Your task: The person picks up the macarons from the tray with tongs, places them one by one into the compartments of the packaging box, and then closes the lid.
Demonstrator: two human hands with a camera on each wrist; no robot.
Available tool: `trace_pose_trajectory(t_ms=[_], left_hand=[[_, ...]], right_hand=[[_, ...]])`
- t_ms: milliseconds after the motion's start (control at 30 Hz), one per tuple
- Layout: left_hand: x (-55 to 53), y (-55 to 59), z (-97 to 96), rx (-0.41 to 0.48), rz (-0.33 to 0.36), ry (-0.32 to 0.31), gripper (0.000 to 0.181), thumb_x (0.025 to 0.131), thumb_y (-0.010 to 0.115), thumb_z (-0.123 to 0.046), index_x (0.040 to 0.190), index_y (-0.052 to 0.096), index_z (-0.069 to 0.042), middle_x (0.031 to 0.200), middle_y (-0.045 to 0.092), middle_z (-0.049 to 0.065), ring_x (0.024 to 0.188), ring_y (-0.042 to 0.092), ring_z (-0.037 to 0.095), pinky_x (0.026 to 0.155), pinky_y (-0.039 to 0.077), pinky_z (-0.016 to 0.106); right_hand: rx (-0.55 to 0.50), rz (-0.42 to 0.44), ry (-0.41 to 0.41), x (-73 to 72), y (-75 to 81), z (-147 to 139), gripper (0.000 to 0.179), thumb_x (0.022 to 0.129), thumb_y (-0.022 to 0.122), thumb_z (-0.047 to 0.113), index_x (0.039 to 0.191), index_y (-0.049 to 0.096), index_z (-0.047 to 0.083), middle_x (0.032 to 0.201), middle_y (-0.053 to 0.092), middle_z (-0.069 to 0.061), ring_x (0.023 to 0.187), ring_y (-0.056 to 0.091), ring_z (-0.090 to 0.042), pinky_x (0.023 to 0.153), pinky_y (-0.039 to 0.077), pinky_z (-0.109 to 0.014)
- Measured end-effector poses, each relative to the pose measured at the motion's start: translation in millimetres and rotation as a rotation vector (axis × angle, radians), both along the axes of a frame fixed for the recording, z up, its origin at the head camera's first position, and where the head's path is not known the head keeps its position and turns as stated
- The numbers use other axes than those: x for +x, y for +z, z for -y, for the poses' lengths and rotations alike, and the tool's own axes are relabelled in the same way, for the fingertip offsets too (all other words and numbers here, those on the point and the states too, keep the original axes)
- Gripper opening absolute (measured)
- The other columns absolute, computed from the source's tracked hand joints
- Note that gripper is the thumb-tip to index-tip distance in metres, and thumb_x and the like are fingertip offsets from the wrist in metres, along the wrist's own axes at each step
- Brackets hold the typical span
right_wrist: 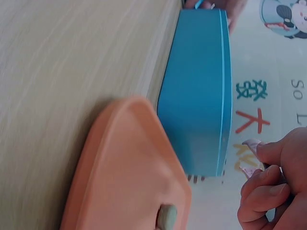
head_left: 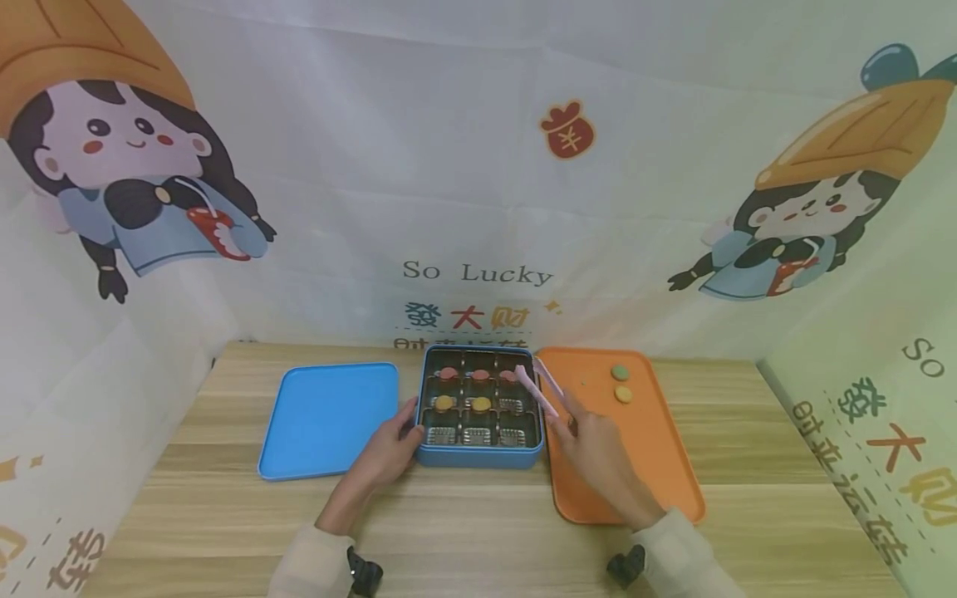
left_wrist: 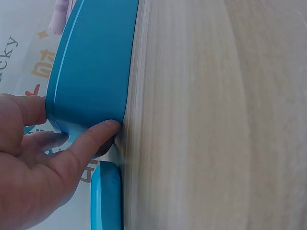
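Observation:
The blue box [head_left: 478, 457] holds a dark insert split into compartments. Three red round pieces [head_left: 480, 376] sit in its back row and two yellow round pieces [head_left: 444, 403] in the middle row. My left hand [head_left: 390, 448] rests on the box's left side; in the left wrist view its thumb touches the rim and a finger reaches the lower edge. My right hand [head_left: 598, 448] grips pink tongs [head_left: 549, 384], whose tips stand apart over the box's right side. On the orange tray [head_left: 620, 465] lie a green round piece [head_left: 620, 373] and a yellow one [head_left: 623, 394].
A blue lid [head_left: 329, 423] lies flat on the wooden table [head_left: 463, 531], left of the box. The tray sits directly beside the box on the right. Printed cloth [head_left: 374, 166] hangs behind the table and along both sides.

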State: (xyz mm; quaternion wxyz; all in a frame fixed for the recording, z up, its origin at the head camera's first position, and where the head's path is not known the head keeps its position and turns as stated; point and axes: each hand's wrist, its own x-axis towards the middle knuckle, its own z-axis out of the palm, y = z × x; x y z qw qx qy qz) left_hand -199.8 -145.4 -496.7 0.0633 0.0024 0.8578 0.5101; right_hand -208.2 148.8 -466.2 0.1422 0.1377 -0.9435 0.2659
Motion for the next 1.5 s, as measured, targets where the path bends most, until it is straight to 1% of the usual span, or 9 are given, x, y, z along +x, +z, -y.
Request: trace_pose_trajectory(t_ms=[233,467,600,733,867,1000,1233,1400,1500], left_hand=[[0.3,1.2,0.4,-0.005,-0.007,-0.003,0.055,0.093,0.044,-0.019,0.143,0.024,-0.008,0.138,0.036,0.020,0.127,0.032,0.030,0.100,0.031,0.046],[0.8,2.1,0.5,0.004,-0.008,-0.006,0.055,0.093,0.044,-0.018,0.143,0.024,-0.007,0.137,0.037,0.021,0.122,0.038,0.029,0.096,0.035,0.045],[0.9,2.3,0.9,0.003,-0.014,-0.010,0.054,0.093,0.044,-0.018,0.143,0.025,-0.007,0.137,0.038,0.021,0.128,0.031,0.032,0.100,0.030,0.047],[0.8,1.8,1.0,-0.014,-0.017,-0.012,0.055,0.093,0.044,-0.018,0.143,0.024,-0.008,0.137,0.038,0.022,0.126,0.033,0.032,0.098,0.032,0.047],[1.2,1.6,0.8,-0.005,-0.008,-0.009,0.055,0.093,0.044,-0.018,0.143,0.024,-0.008,0.138,0.037,0.021,0.121,0.039,0.030,0.094,0.036,0.045],[1.4,1.7,0.2,0.001,-0.003,-0.007,0.055,0.093,0.044,-0.019,0.143,0.023,-0.009,0.138,0.037,0.020,0.115,0.042,0.028,0.089,0.039,0.043],[1.6,1.7,0.1,0.006,-0.003,-0.006,0.055,0.093,0.044,-0.019,0.144,0.023,-0.011,0.137,0.039,0.019,0.112,0.045,0.026,0.080,0.043,0.037],[1.5,1.4,0.3,0.029,0.012,-0.001,0.055,0.093,0.044,-0.019,0.144,0.023,-0.012,0.137,0.039,0.018,0.103,0.047,0.027,0.061,0.044,0.028],[1.5,1.1,0.2,0.030,0.012,0.001,0.055,0.093,0.044,-0.018,0.144,0.023,-0.012,0.136,0.040,0.018,0.102,0.048,0.027,0.059,0.043,0.027]], right_hand=[[0.012,0.029,-0.047,-5.2,-0.3,-21.0,0.050,0.087,0.058,0.027,0.129,0.048,0.002,0.047,0.038,0.006,0.034,0.030,-0.004,0.031,0.025,-0.018],[0.046,-0.028,-0.037,-10.6,-9.7,-43.5,0.038,0.088,0.058,0.023,0.123,0.052,0.009,0.049,0.044,0.007,0.032,0.030,-0.004,0.030,0.025,-0.018],[0.070,-0.042,-0.050,-11.1,-13.7,-56.4,0.043,0.088,0.058,0.021,0.126,0.050,0.003,0.049,0.042,0.006,0.033,0.029,-0.005,0.032,0.024,-0.018],[0.058,-0.020,-0.074,-10.4,-15.5,-67.5,0.044,0.088,0.057,0.020,0.125,0.049,-0.003,0.044,0.035,0.005,0.034,0.029,-0.006,0.032,0.024,-0.019],[0.070,-0.024,-0.080,-9.9,-16.7,-76.8,0.040,0.087,0.059,0.019,0.120,0.051,-0.005,0.044,0.035,0.004,0.034,0.029,-0.006,0.033,0.025,-0.019],[0.069,0.018,-0.118,-9.7,-18.3,-86.5,0.046,0.087,0.059,0.019,0.120,0.049,-0.011,0.045,0.036,0.003,0.035,0.031,-0.007,0.033,0.025,-0.020],[0.116,-0.015,-0.184,-7.6,-22.1,-105.0,0.023,0.083,0.063,0.016,0.091,0.055,-0.004,0.046,0.041,-0.001,0.038,0.036,-0.013,0.034,0.027,-0.025],[0.128,-0.027,-0.209,-5.8,-23.2,-112.4,0.019,0.082,0.063,0.015,0.086,0.053,-0.001,0.049,0.043,-0.004,0.042,0.039,-0.018,0.036,0.029,-0.029],[0.134,-0.006,-0.203,-5.4,-22.6,-113.4,0.018,0.083,0.062,0.015,0.082,0.052,0.000,0.049,0.041,-0.002,0.042,0.038,-0.017,0.036,0.028,-0.028]])
